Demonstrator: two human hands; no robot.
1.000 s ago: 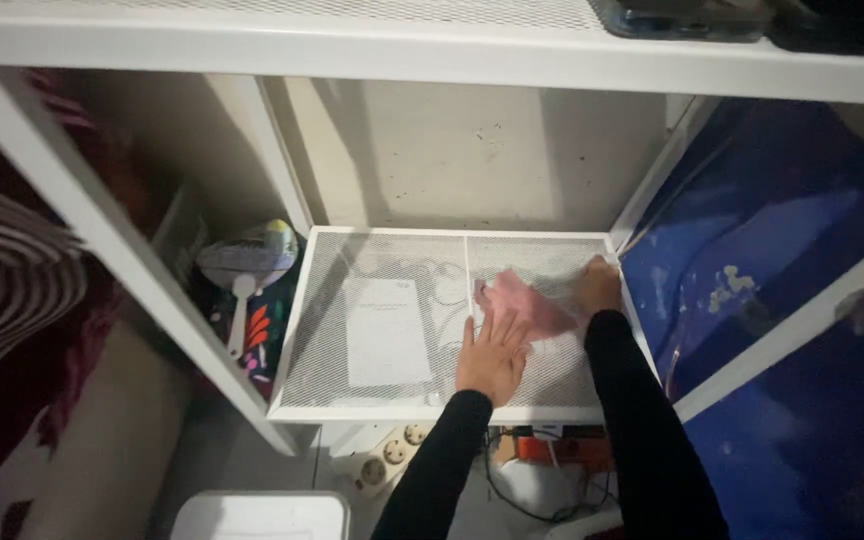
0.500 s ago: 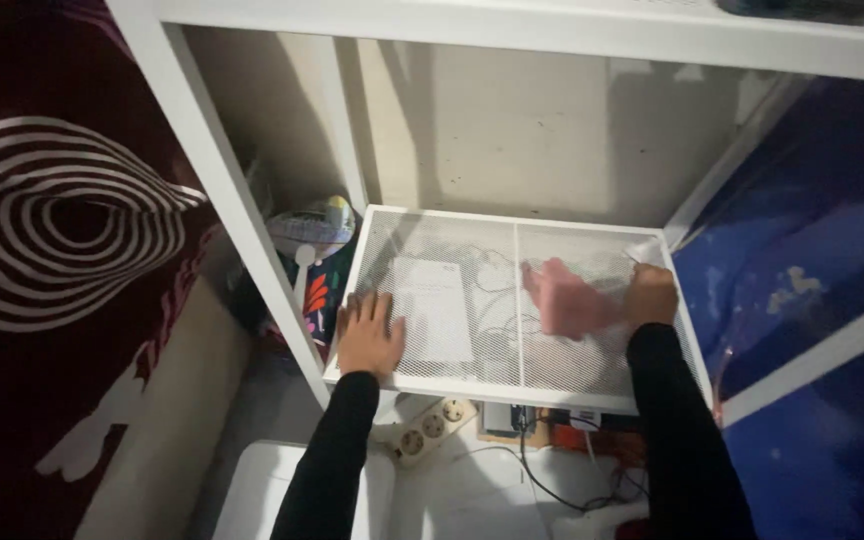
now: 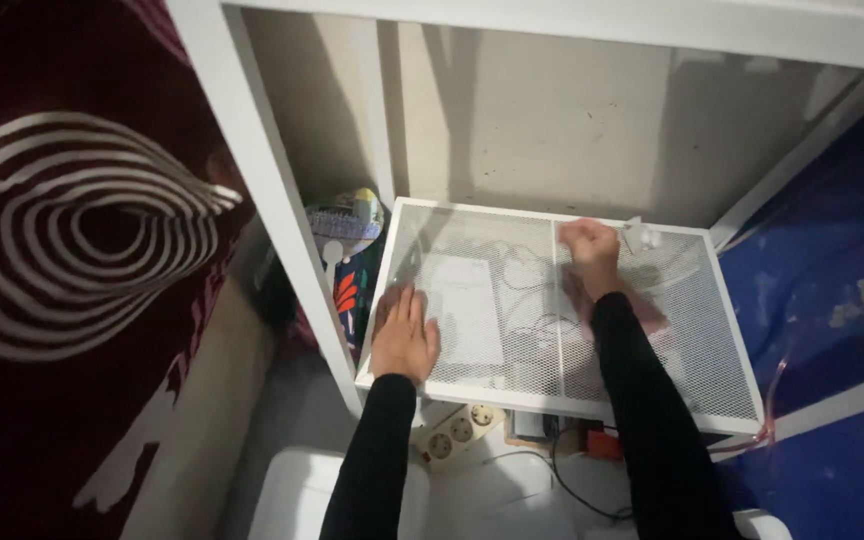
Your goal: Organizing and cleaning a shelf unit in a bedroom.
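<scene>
Right now my left hand [image 3: 404,338] lies flat on the near-left part of the white mesh shelf [image 3: 652,380], fingers [image 3: 399,305] stretched out and slightly spread, holding nothing. My right hand [image 3: 588,247] is curled into a fist near the back of the shelf, beside its centre bar, pressing down a pink cloth [image 3: 640,312]; most of that cloth trails under my black sleeve, blurred and partly hidden, so I cannot tell its full shape. A pale flat box [image 3: 467,310] shows dimly through the mesh. Below the front edge, a power strip [image 3: 452,433] and cables are half cut off.
</scene>
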